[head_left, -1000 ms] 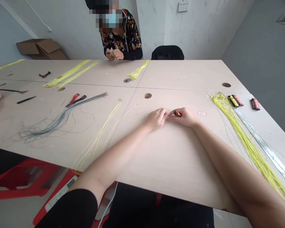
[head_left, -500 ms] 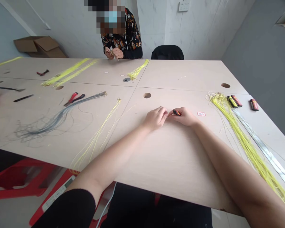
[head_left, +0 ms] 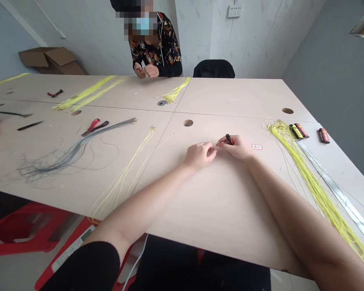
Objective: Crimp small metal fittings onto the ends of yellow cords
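My right hand (head_left: pixel 238 148) is closed round a short pen-like tool (head_left: pixel 229 139) with a black end and a bit of orange. Its fingertips pinch close to the tool's front end, where something tiny cannot be made out. Just to the left, my left hand (head_left: pixel 200 155) is curled with thumb and fingers together; whatever is in them is hidden. A small gap separates the two hands above the tabletop. Right of my right hand lies a small red-bordered label (head_left: pixel 257 147). Several thin yellow cords (head_left: pixel 133 159) with metallic ends lie left of my left hand.
On the right, a thick yellow cord bundle (head_left: pixel 309 178) lies beside a silver strip (head_left: pixel 336 192) and small red or black-yellow packs (head_left: pixel 296 131). Leftward are grey cords (head_left: pixel 75 151) and red-black pliers (head_left: pixel 94 127). Across the table (head_left: pixel 245 97), a person (head_left: pixel 156 48) handles something small.
The tool in my right hand has tipped more upright. My left hand has shifted slightly down, and its fingers have curled differently, showing a gap between thumb and fingers.
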Tool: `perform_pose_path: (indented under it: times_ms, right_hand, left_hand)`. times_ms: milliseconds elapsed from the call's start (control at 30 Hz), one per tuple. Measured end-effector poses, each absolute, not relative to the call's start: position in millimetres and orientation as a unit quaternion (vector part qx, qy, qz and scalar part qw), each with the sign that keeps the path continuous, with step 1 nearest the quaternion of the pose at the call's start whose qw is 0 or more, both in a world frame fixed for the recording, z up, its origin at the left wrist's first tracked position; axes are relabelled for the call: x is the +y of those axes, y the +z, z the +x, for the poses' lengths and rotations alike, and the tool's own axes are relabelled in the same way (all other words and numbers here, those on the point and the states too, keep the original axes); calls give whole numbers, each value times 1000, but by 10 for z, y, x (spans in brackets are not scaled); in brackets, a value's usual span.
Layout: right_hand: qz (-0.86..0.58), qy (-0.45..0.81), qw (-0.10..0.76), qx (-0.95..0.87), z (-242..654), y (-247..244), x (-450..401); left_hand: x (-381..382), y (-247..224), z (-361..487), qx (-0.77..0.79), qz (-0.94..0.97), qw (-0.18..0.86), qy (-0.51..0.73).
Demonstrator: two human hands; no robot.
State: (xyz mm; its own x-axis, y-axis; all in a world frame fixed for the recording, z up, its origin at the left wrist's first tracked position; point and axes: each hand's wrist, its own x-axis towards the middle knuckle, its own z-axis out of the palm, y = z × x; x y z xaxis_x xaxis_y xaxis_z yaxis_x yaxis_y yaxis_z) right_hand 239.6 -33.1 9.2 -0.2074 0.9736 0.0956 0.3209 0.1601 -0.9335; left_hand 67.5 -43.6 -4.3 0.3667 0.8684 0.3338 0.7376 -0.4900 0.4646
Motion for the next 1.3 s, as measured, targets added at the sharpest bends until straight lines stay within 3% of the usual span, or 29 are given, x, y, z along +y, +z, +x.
perform_pose_path:
  times_ms: [233, 567, 1300]
  right_hand:
    - [-526, 420, 392, -627, 2348, 81, -343]
    - [-515, 428, 385, -635, 2337, 78, -343]
    - [-533, 394, 339, -668, 2350, 70, -344]
  left_hand:
    - [-397, -47, 678, 487, 785, 200, 325]
    - [-366, -75, 669, 485, 770, 235, 341]
    - [-352, -94, 657, 468, 795, 199, 330]
